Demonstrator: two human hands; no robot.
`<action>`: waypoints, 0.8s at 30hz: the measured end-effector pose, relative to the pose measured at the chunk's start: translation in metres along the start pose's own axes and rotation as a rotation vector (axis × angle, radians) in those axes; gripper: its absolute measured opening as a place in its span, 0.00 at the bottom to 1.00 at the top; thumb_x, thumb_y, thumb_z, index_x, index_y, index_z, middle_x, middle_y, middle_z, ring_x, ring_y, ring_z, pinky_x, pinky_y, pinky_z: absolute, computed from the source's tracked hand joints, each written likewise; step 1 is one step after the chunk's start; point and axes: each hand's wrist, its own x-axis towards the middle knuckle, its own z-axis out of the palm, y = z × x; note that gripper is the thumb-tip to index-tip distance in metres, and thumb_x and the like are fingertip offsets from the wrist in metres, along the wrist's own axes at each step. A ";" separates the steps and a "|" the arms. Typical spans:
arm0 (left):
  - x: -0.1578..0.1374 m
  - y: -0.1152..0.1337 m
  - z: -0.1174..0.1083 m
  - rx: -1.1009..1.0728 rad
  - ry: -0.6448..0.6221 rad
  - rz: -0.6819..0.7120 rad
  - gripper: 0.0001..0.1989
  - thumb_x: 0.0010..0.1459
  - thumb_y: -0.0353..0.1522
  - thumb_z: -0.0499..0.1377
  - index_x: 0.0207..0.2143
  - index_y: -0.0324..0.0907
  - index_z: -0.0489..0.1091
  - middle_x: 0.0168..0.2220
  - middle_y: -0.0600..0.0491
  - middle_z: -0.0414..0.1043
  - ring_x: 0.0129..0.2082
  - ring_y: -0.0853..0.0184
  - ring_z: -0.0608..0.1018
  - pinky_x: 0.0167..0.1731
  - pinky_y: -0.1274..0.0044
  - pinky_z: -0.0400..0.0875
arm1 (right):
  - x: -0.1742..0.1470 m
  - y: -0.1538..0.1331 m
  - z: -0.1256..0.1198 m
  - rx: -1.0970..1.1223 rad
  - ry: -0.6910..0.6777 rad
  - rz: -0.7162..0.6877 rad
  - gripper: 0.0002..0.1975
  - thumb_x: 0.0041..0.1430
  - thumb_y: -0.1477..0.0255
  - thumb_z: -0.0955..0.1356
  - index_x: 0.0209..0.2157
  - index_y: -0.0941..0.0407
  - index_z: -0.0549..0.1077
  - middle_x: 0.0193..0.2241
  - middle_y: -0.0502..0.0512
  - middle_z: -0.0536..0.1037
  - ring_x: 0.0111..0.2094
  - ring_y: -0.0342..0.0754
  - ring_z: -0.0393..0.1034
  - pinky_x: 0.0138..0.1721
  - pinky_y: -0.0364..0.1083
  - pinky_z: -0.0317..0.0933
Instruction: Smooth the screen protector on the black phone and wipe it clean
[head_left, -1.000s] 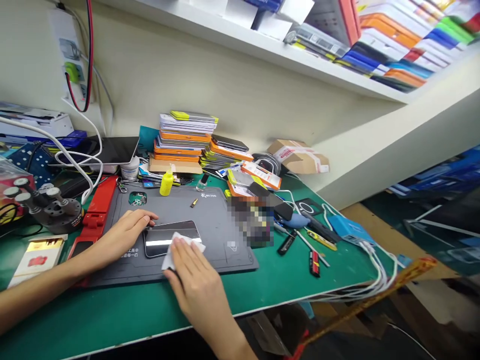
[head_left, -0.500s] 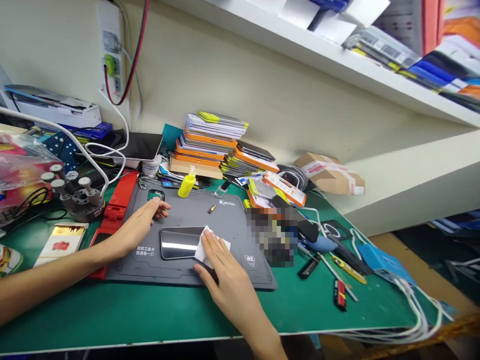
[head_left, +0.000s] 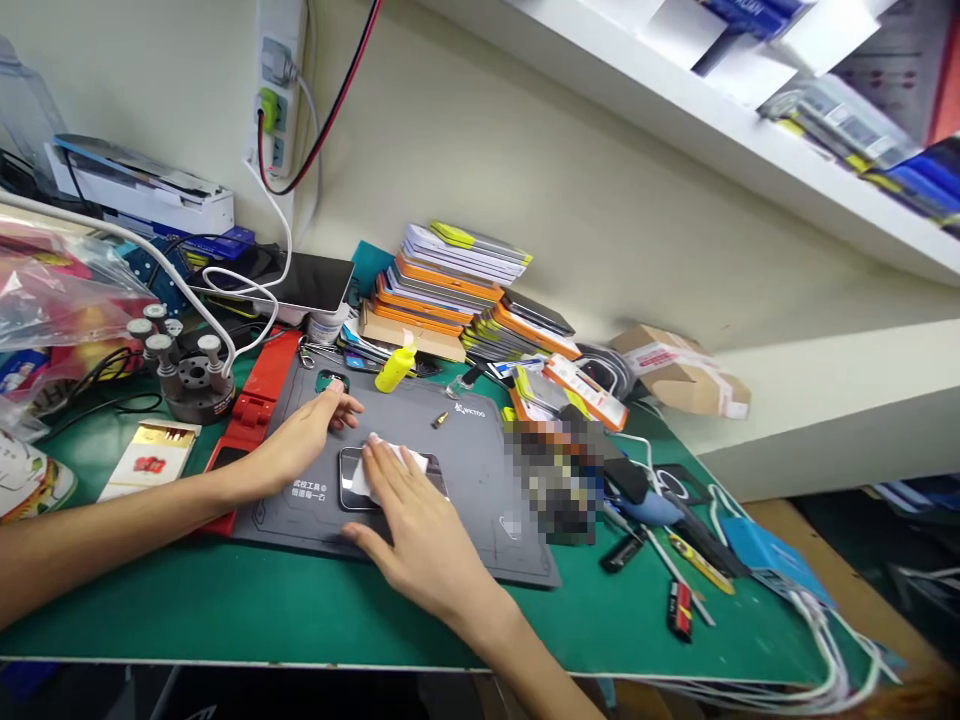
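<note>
A phone (head_left: 349,488) lies face up on the grey work mat (head_left: 480,520), its glossy dark screen partly covered. My right hand (head_left: 409,510) holds a white wipe (head_left: 415,460) against the screen, the fingers laid over it and the thumb out to the side near the phone's lower edge. My left hand (head_left: 319,430) is just beyond the phone's upper left corner, fingers loosely bent and apart, with nothing seen in them. Close to its fingertips is a small dark green round piece (head_left: 332,380). Whatever is under my right palm is hidden.
A yellow bottle (head_left: 396,368), a small brass-coloured piece (head_left: 440,420) and a clear glass jar (head_left: 459,385) stand or lie toward the mat's back. Left is a red fixture (head_left: 259,400) with a screwdriver stand (head_left: 196,390). Stacked boxes (head_left: 442,290) are behind; tools and cables crowd the right.
My right hand has slid the wipe leftward across the phone, from its right end to the middle of the screen. My left hand stays in about the same spot. The view has shifted slightly.
</note>
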 end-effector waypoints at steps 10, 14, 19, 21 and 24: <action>0.007 -0.005 -0.005 0.015 0.038 -0.017 0.55 0.53 0.75 0.42 0.51 0.37 0.74 0.48 0.44 0.76 0.51 0.56 0.74 0.50 0.65 0.64 | -0.005 -0.013 -0.007 0.114 -0.016 -0.076 0.31 0.78 0.61 0.60 0.71 0.67 0.64 0.72 0.61 0.55 0.74 0.52 0.51 0.76 0.52 0.45; 0.006 -0.002 -0.008 0.085 0.019 -0.014 0.54 0.54 0.75 0.40 0.52 0.40 0.74 0.52 0.46 0.76 0.53 0.57 0.74 0.52 0.65 0.62 | -0.043 0.005 -0.011 0.017 0.062 0.035 0.27 0.78 0.65 0.60 0.69 0.66 0.68 0.71 0.57 0.57 0.72 0.50 0.55 0.72 0.51 0.56; 0.005 -0.002 -0.011 0.150 0.011 -0.043 0.53 0.53 0.76 0.41 0.53 0.43 0.75 0.53 0.47 0.75 0.57 0.55 0.73 0.57 0.63 0.61 | -0.068 0.031 -0.010 -0.044 0.079 0.142 0.29 0.77 0.64 0.61 0.71 0.65 0.64 0.72 0.54 0.55 0.74 0.49 0.52 0.70 0.52 0.60; 0.005 -0.004 -0.012 0.169 -0.004 -0.035 0.53 0.55 0.75 0.40 0.53 0.43 0.75 0.53 0.46 0.75 0.57 0.54 0.73 0.58 0.62 0.61 | -0.062 0.036 -0.008 -0.035 0.070 0.146 0.30 0.78 0.62 0.60 0.71 0.66 0.64 0.72 0.55 0.55 0.73 0.50 0.54 0.69 0.52 0.60; 0.005 -0.003 -0.014 0.199 -0.025 -0.025 0.52 0.56 0.74 0.40 0.54 0.44 0.74 0.54 0.46 0.75 0.58 0.54 0.72 0.58 0.62 0.60 | -0.047 0.042 -0.004 0.022 0.048 0.171 0.33 0.78 0.57 0.60 0.71 0.68 0.64 0.72 0.59 0.55 0.72 0.54 0.57 0.69 0.53 0.61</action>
